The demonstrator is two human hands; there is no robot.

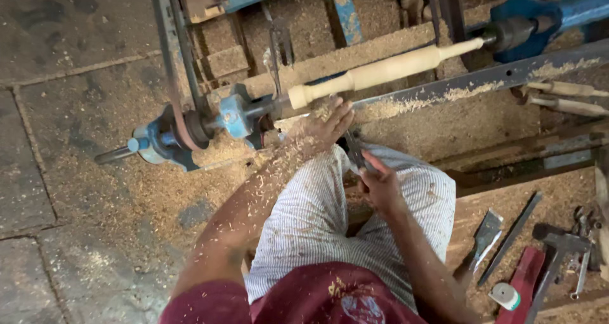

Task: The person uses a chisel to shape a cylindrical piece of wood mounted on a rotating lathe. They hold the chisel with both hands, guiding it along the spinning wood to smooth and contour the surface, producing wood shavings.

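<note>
Across the upper middle of the head view, a pale turned wooden spindle (380, 70) with a rounded knob end lies mounted on a blue-painted metal lathe (231, 116), running from the frame's centre up toward the upper right. Just below its knob end, the left hand (327, 126), dusted with shavings, rests with fingers spread and nearly flat beside the long grey metal tool rest bar (469, 83); it grips nothing that can be seen. Slightly lower, at centre, the right hand (380, 185) is curled closed around the reddish handle of a dark metal turning chisel (355, 149), whose blade points up toward the spindle; whether the tip touches the wood cannot be told. Both forearms cross a striped grey-white cloth (311, 216) over the knees. At lower right, on a sawdust-covered board, lie a flat steel chisel (485, 235), a hammer with a dark head (558, 251) and a red flat bar (523, 279). Sawdust (114, 171) covers the stone floor at left.
</note>
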